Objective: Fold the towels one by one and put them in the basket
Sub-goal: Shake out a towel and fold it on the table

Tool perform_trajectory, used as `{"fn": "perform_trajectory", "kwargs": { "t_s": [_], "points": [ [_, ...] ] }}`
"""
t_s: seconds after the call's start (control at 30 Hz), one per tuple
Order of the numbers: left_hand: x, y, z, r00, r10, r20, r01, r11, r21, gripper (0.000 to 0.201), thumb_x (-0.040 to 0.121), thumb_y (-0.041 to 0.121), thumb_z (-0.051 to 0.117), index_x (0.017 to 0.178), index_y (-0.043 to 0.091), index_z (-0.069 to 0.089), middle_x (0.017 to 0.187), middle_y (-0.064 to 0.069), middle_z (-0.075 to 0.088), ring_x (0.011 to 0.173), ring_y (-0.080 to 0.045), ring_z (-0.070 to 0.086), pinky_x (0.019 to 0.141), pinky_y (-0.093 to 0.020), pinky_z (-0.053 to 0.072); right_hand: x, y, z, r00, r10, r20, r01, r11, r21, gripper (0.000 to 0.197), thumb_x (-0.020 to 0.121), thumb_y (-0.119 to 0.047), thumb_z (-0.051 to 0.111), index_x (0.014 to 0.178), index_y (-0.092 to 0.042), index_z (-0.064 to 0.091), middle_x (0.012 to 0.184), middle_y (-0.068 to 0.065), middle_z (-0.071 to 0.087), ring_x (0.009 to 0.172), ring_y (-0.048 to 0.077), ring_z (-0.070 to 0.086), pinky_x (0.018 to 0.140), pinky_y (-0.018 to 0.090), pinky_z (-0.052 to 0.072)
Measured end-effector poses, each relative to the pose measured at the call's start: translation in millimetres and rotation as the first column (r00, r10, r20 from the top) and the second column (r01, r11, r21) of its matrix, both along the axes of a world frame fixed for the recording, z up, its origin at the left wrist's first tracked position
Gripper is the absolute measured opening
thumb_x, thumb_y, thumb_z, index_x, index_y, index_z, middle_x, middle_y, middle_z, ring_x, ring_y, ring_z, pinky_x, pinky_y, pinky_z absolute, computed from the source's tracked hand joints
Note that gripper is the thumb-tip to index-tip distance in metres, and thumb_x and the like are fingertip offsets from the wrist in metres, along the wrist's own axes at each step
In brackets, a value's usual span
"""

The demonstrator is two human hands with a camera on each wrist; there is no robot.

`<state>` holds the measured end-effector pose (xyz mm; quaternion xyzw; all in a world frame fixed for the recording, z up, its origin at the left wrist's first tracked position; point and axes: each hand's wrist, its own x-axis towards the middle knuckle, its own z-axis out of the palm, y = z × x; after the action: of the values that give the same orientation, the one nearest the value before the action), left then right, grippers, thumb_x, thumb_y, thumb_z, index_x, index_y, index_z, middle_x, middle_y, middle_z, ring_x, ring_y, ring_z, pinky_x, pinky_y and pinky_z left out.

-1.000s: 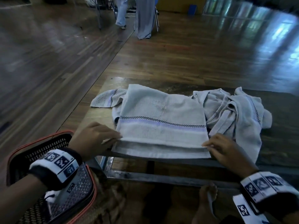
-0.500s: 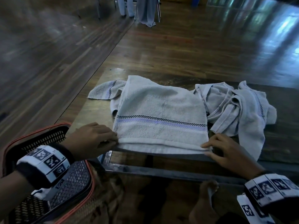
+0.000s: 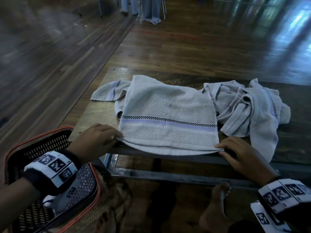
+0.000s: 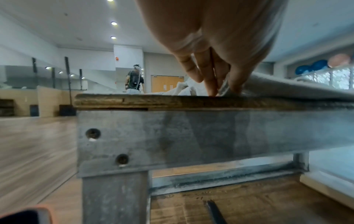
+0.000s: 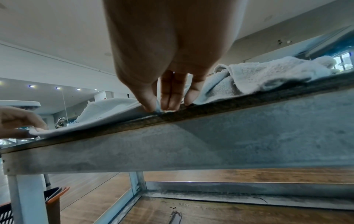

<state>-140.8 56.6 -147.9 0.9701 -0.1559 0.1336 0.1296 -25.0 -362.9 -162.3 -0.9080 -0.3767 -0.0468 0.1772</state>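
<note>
Towel (image 3: 168, 118), pale grey with a checkered and lilac stripe, is laid folded on the table (image 3: 94, 113), its near hem hanging slightly over the front edge. The near left corner is pinched by the left hand (image 3: 94, 142): in the left wrist view the thumb and fingers (image 4: 210, 81) are closed on the cloth right at the table edge. The near right corner is pinched by the right hand (image 3: 242, 157); in the right wrist view the thumb and fingertips (image 5: 170, 97) are pressed together on the doubled hem at the wood edge. So each grip is closed on that towel, one corner each.

A second towel end with the same stripe (image 3: 107, 92) is seen sticking out from under the folded one on the far left. A crumpled pile of towels (image 3: 249, 108) is lying just beside the folded towel on the right, touching it, with one flap draped over the table front.

Basket (image 3: 50, 165), black mesh with an orange rim, is set on the floor at the left, below the table corner and under the left forearm. Something white is seen inside it, mostly hidden by the wrist band. A bare foot (image 3: 217, 207) is visible under the table front. Wooden floor (image 3: 202, 47) is around; legs of people (image 3: 131, 5) are seen far back.
</note>
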Motion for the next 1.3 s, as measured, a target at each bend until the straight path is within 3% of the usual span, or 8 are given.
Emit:
{"fn": "perform_trajectory", "kwargs": {
  "t_s": [0.2,0.4,0.5,0.67,0.77,0.93,1.2,1.3],
  "points": [
    [-0.3,-14.9,34.9,0.957,0.23,0.177,-0.177,0.945,-0.274,0.02,0.081,0.022,0.056,0.097,0.012,0.064,0.09,-0.002,0.068,0.084,-0.014,0.06,0.077,-0.022,0.04,-4.0,7.4,39.5,0.987,-0.142,0.077,0.106,0.929,0.355,0.027,0.078,-0.001,0.068,0.093,-0.021,0.06,0.09,-0.004,0.057,0.087,0.008,0.052,0.08,0.01,0.039],
    [-4.9,-21.1,126.1,0.92,0.299,0.251,-0.166,0.881,-0.443,0.014,0.093,0.04,0.041,0.079,0.043,0.039,0.062,0.016,0.045,0.06,0.004,0.049,0.053,-0.023,0.031,-16.8,10.7,137.3,0.96,-0.257,0.107,0.14,0.778,0.612,0.018,0.085,-0.014,0.06,0.096,-0.027,0.059,0.092,-0.009,0.06,0.089,0.007,0.055,0.076,0.004,0.04],
    [-8.7,-32.8,173.3,0.927,0.263,0.268,-0.113,0.876,-0.468,0.024,0.094,0.029,0.046,0.074,0.039,0.038,0.062,0.013,0.042,0.059,-0.003,0.044,0.057,-0.032,0.034,-23.0,2.5,193.4,0.949,-0.269,0.162,0.106,0.76,0.641,0.017,0.086,-0.007,0.06,0.092,-0.024,0.061,0.088,-0.001,0.063,0.083,0.016,0.058,0.075,0.013,0.043],
    [-25.4,-51.7,231.6,0.905,0.192,0.38,-0.013,0.905,-0.426,0.014,0.089,0.007,0.055,0.083,0.018,0.05,0.068,0.006,0.051,0.06,-0.002,0.048,0.059,-0.011,0.036,-39.6,-20.9,260.3,0.919,-0.334,0.209,0.139,0.771,0.622,0.01,0.086,-0.014,0.061,0.087,-0.023,0.065,0.084,-0.003,0.065,0.074,0.006,0.058,0.065,-0.001,0.039],
    [-34.9,-59.3,251.7,0.903,0.176,0.392,0.012,0.902,-0.432,0.009,0.089,0.008,0.055,0.084,0.011,0.048,0.068,-0.002,0.052,0.06,-0.014,0.045,0.057,-0.021,0.035,-51.7,-31.7,282.7,0.921,-0.334,0.2,0.168,0.804,0.571,0.007,0.087,-0.016,0.062,0.088,-0.022,0.065,0.08,-0.012,0.062,0.076,-0.004,0.056,0.061,0.004,0.04],
    [-50.1,-60.9,271.5,0.917,0.113,0.382,0.029,0.938,-0.347,0.018,0.089,0.014,0.057,0.082,0.001,0.047,0.068,0.0,0.047,0.058,-0.013,0.042,0.053,-0.021,0.036,-66.6,-45.1,292.7,0.941,-0.299,0.158,0.191,0.855,0.481,0.007,0.09,-0.019,0.058,0.09,-0.023,0.064,0.081,-0.015,0.062,0.075,-0.004,0.056,0.059,0.011,0.037],
    [-60.9,-53.3,251.6,0.999,0.048,-0.003,-0.046,0.954,-0.296,0.019,0.077,0.013,0.073,0.066,0.013,0.058,0.078,0.007,0.068,0.067,0.005,0.06,0.057,-0.012,0.043,-68.1,-54.3,236.0,0.977,-0.198,-0.076,0.212,0.879,0.427,0.013,0.089,-0.016,0.058,0.082,-0.025,0.063,0.079,-0.004,0.067,0.071,0.006,0.061,0.066,0.021,0.046],
    [-57.7,-50.4,237.0,0.996,0.035,-0.079,-0.064,0.912,-0.405,0.016,0.072,0.01,0.077,0.067,0.007,0.063,0.079,0.003,0.071,0.067,0.002,0.063,0.058,-0.011,0.046,-64.1,-52.8,217.6,0.976,-0.143,-0.167,0.201,0.889,0.412,0.011,0.091,-0.013,0.056,0.084,-0.017,0.064,0.079,-0.007,0.065,0.069,-0.006,0.06,0.067,0.011,0.046]
  ]
}}
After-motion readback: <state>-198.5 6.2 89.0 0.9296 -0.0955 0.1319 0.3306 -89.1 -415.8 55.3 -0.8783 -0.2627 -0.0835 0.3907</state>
